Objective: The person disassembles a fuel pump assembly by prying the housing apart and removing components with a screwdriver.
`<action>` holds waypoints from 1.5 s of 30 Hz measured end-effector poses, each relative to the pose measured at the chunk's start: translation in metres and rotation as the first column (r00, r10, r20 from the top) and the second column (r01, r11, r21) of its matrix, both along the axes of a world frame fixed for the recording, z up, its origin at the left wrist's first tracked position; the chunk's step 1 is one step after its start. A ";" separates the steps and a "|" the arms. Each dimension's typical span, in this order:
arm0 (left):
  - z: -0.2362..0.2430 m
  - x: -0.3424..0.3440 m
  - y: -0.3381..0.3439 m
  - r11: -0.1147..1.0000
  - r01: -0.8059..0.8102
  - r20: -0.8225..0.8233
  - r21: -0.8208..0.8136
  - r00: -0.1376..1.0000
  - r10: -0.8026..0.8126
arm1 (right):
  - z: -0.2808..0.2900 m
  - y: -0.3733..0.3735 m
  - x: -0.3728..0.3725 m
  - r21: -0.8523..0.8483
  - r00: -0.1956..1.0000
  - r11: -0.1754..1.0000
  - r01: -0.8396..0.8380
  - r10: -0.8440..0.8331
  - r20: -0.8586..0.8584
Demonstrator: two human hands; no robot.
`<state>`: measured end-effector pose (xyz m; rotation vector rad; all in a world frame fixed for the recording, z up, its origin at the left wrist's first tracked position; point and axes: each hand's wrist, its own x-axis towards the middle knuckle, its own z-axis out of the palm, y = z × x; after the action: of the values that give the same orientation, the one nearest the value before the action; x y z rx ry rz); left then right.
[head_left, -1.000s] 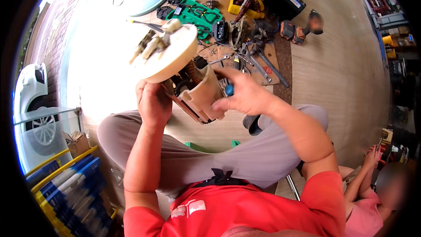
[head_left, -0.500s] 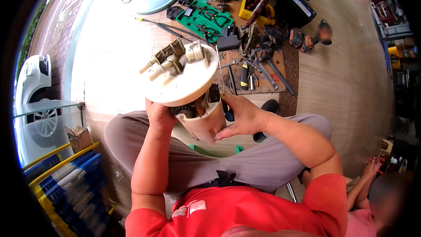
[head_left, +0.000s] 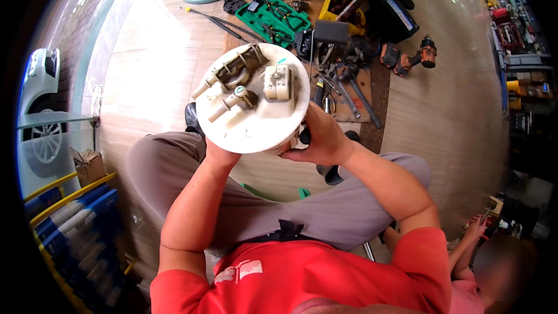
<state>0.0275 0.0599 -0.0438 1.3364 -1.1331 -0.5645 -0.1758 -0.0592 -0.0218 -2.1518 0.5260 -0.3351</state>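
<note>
A fuel pump module (head_left: pixel 256 125) is held up above my lap, its round off-white flange facing me. Pipe stubs and a connector stand on the flange, and most of the body below is hidden behind it. My left hand (head_left: pixel 222 156) grips it from underneath on the left; the fingers are out of sight behind the flange. On the right, my right hand (head_left: pixel 326 138) is closed around the body, with the thumb below the rim. A dark rectangular float (head_left: pixel 331 32) sticks out beyond the module on a thin wire arm.
Pliers and other hand tools (head_left: pixel 349 96) lie on cardboard ahead, near a green tool case (head_left: pixel 273 20), a cordless drill (head_left: pixel 427 52), a yellow bin (head_left: pixel 343 11) and a black battery (head_left: pixel 395 17). A blue rack (head_left: pixel 81 227) stands at left. Another person's hand (head_left: pixel 476 227) shows at lower right.
The module has been tipped so its flange top faces me, covering the body that showed before. The float has swung up and to the right in view. Both hands keep their hold.
</note>
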 end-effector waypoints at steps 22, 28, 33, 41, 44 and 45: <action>0.008 -0.011 -0.005 0.994 0.086 -0.267 0.073 0.962 -0.063 | -0.014 -0.009 -0.004 -0.355 0.988 0.928 0.113 -0.066 0.141; 0.014 -0.012 -0.004 0.978 0.190 -0.762 -0.088 0.620 -0.189 | -0.012 -0.011 -0.002 -0.334 0.989 0.939 0.084 -0.039 0.140; 0.027 -0.013 -0.009 0.973 0.220 -0.825 -0.073 0.535 -0.183 | -0.015 -0.014 -0.006 -0.283 0.996 0.958 0.040 -0.017 0.085; 0.036 -0.014 -0.009 0.979 0.193 -0.732 -0.062 0.659 -0.176 | 0.001 -0.010 -0.006 0.043 1.000 0.999 0.030 -0.029 -0.004; 0.035 -0.013 -0.010 0.976 0.198 -0.631 -0.090 0.747 -0.210 | -0.001 -0.011 -0.006 -0.005 1.000 1.000 0.025 -0.025 -0.004; 0.036 -0.013 -0.010 0.978 0.191 -0.619 -0.081 0.760 -0.200 | -0.001 -0.013 -0.006 -0.056 1.000 0.998 0.017 -0.017 -0.001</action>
<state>0.0149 0.0498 -0.0079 0.9019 -0.7134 -1.0654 -0.1819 -0.0718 -0.0224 -2.2028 0.5423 -0.3617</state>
